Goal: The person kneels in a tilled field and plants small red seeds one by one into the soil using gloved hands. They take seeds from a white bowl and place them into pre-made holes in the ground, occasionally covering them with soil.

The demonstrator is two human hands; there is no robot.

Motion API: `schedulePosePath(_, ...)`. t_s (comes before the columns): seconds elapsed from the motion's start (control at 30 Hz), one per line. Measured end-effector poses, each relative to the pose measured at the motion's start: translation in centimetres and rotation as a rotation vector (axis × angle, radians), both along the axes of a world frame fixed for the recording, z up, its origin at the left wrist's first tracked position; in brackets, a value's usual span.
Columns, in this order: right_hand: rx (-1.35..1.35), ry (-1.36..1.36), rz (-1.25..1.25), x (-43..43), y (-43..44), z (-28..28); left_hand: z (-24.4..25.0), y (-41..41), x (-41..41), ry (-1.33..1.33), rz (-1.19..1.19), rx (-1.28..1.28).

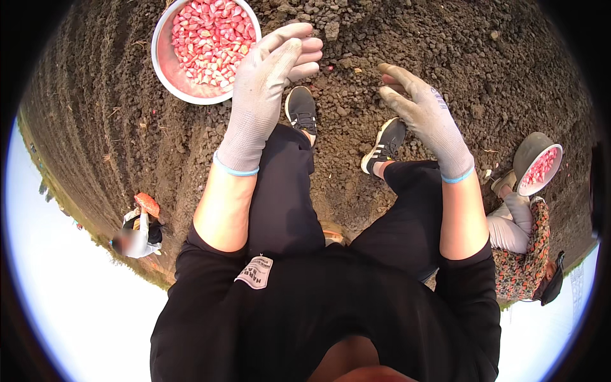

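Both my hands wear pale grey work gloves with light blue cuffs. My left hand is raised beside a round metal basin, overlapping its right rim in the view. Its fingers are extended, with nothing visible in them. Pink-red garlic cloves fill much of the basin. Over the soil to the right, my right hand has its thumb and bent fingers apart. I see nothing held there, though its palm is turned away. A few loose cloves lie on the soil between the hands.
Crumbly tilled soil surrounds my black shoes, with furrows at left. On the right, a person in a patterned top is beside a tilted pot of cloves. Another person at far left holds an orange-red container.
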State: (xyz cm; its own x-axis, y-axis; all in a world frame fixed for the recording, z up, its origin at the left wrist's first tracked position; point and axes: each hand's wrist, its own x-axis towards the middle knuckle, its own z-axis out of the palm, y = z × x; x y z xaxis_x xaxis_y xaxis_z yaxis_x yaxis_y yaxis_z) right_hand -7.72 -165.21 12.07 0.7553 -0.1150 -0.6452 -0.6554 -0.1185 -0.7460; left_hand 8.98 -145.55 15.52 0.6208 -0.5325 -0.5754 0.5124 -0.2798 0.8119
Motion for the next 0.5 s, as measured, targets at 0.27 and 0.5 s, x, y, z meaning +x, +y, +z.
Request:
schedulePosePath(0.27, -0.329, -0.378, 0.18, 2.1, -1.0, 0.3, 2.3, -0.1, 1.9, -0.473, 0.156, -0.144)
schedulePosePath(0.5, -0.451, -0.19, 0.524, -1.0, 1.6, 1.1, 0.0, 4.9, 3.0, -0.605, 0.355, -0.335)
